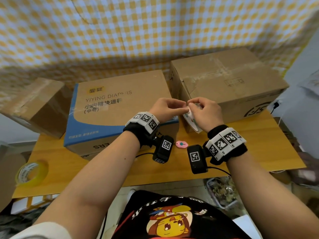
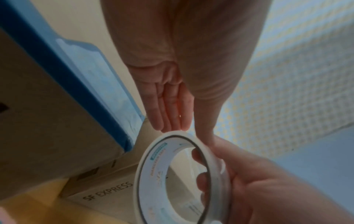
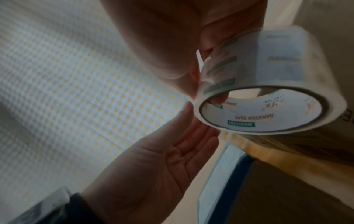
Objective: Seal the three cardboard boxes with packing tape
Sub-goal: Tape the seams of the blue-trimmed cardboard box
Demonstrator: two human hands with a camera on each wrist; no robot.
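Tape roll (image 1: 193, 122), white and nearly clear, hangs above the table's (image 1: 241, 152) middle, between the diaper box (image 1: 120, 107) at ten o'clock and the SF Express box (image 1: 227, 87) at one o'clock. The right hand (image 1: 205, 112) grips it, fingers curled through the core and thumb outside. The left hand (image 1: 168, 107) meets it at the roll's top edge, its lower fingers lying straight and together while thumb and forefinger seem to pick at the tape's loose end, though the pinch itself is hidden. To do this well, the person should lift the end squarely and peel slowly so the film does not split. A third box (image 1: 39, 104) sits at nine o'clock, a yellow tape roll (image 1: 31, 173) at eight o'clock, and a small pink cutter (image 1: 181, 144) lies nearer the person.
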